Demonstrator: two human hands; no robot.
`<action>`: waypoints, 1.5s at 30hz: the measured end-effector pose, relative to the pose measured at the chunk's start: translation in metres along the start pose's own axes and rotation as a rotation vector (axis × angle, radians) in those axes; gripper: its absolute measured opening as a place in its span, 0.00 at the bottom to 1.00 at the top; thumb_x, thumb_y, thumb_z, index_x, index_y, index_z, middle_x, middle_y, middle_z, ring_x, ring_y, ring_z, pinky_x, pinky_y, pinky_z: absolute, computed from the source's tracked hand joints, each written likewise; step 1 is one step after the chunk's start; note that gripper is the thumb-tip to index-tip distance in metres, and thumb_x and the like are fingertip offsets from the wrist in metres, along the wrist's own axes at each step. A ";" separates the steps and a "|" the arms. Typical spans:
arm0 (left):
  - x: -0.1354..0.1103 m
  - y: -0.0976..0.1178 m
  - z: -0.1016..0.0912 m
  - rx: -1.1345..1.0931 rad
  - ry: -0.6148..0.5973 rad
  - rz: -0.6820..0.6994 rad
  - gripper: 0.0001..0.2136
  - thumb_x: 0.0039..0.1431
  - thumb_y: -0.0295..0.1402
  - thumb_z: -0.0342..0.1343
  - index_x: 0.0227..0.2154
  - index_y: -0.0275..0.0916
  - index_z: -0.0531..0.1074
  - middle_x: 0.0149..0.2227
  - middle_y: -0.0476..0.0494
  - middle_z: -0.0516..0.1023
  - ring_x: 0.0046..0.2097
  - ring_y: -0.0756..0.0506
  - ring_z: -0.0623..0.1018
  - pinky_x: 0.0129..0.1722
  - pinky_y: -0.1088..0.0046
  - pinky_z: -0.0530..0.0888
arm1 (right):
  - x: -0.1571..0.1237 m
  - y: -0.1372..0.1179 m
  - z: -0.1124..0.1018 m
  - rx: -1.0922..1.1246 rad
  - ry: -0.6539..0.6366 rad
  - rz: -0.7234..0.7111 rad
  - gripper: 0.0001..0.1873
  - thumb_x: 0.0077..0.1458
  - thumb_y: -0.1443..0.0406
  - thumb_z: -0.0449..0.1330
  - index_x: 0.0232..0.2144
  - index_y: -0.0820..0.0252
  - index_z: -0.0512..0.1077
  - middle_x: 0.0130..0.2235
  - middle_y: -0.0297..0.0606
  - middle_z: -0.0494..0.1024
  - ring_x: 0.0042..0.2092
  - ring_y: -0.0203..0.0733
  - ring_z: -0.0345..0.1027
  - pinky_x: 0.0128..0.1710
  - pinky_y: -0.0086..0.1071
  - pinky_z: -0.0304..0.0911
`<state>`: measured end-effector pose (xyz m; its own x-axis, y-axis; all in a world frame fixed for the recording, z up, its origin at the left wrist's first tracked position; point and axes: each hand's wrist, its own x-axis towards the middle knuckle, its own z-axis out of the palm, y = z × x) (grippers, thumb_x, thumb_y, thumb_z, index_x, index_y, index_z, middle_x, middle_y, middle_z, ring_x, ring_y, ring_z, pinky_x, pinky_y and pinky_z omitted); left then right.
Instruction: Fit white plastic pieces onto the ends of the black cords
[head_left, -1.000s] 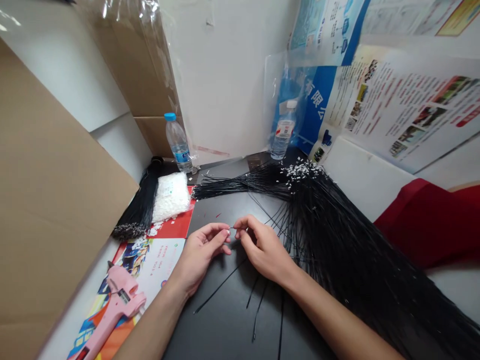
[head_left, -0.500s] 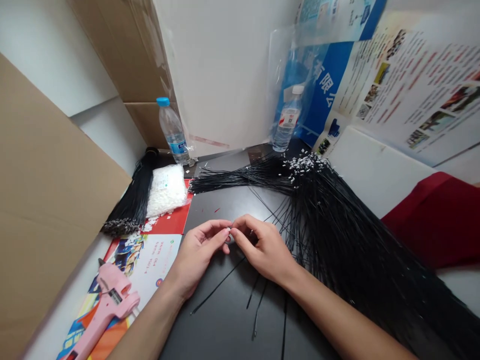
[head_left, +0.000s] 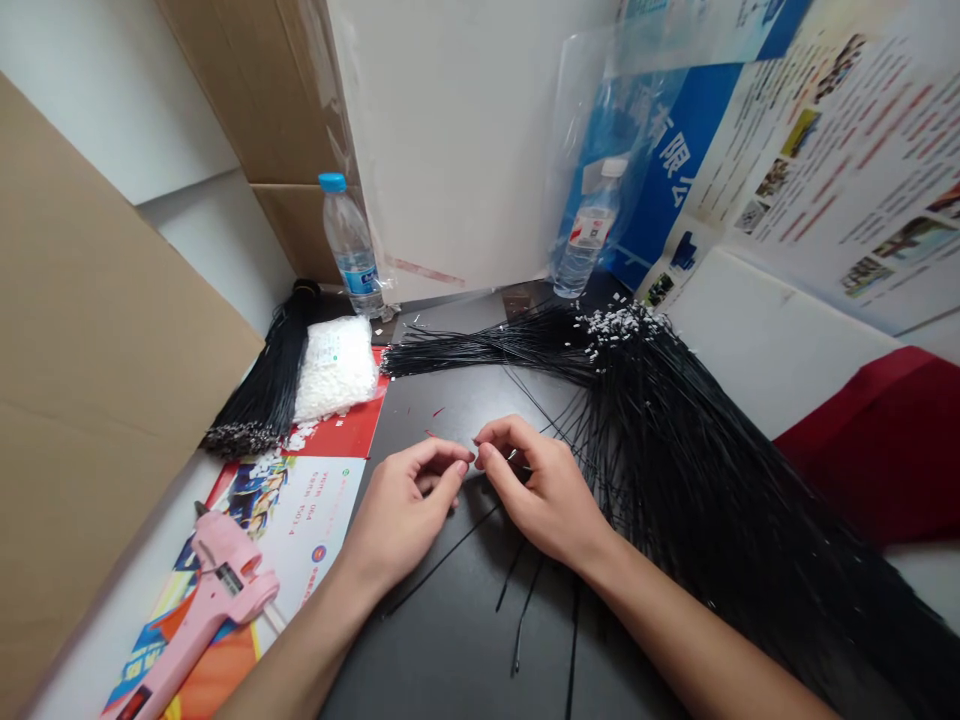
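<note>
**Two hands nearly meet beside a heap of black wires**

Just left of the heap of black wires (head_left: 720,530), the left hand (head_left: 405,515) and right hand (head_left: 551,490) face each other, fingertips close but apart, probably for fine, close-up work. On each hand, thumb and forefinger come near one another; whether either grips a wire, I cannot tell. The heap's white-tipped ends (head_left: 619,322) gather at its far end, perhaps to keep them aligned. Loose wires (head_left: 520,630) stray left of the heap, under the hands. Well left of it, a bag of white pieces (head_left: 337,370) seems placed within the left hand's reach. Nearer the viewer, also well left of the heap, a pink glue gun (head_left: 225,570) lies on printed paper (head_left: 326,495), perhaps set aside.
</note>
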<state>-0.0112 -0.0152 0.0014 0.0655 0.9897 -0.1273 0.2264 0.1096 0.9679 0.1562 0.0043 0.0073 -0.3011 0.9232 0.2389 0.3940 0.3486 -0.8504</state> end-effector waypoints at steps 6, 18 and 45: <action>0.000 0.013 -0.004 -0.158 0.055 -0.038 0.11 0.56 0.40 0.60 0.36 0.38 0.73 0.32 0.45 0.82 0.28 0.49 0.77 0.32 0.72 0.74 | 0.000 -0.001 0.001 0.099 -0.020 0.079 0.06 0.61 0.63 0.56 0.35 0.60 0.71 0.31 0.34 0.77 0.30 0.33 0.69 0.29 0.25 0.61; -0.002 0.013 -0.005 -0.254 0.015 -0.047 0.10 0.56 0.39 0.63 0.34 0.37 0.75 0.32 0.48 0.81 0.26 0.52 0.74 0.31 0.75 0.73 | 0.001 0.004 0.003 0.222 -0.045 0.157 0.09 0.61 0.60 0.58 0.33 0.61 0.72 0.30 0.34 0.75 0.30 0.33 0.66 0.29 0.26 0.61; -0.004 0.015 -0.001 -0.199 0.058 0.051 0.07 0.54 0.36 0.64 0.32 0.37 0.77 0.30 0.50 0.78 0.25 0.54 0.74 0.26 0.78 0.75 | -0.004 0.008 0.001 -0.343 0.156 -0.441 0.05 0.61 0.71 0.59 0.34 0.61 0.75 0.29 0.34 0.79 0.29 0.31 0.68 0.31 0.26 0.60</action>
<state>-0.0087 -0.0174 0.0165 0.0145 0.9974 -0.0699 0.0270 0.0695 0.9972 0.1594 0.0036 -0.0009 -0.3795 0.6825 0.6246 0.5270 0.7144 -0.4604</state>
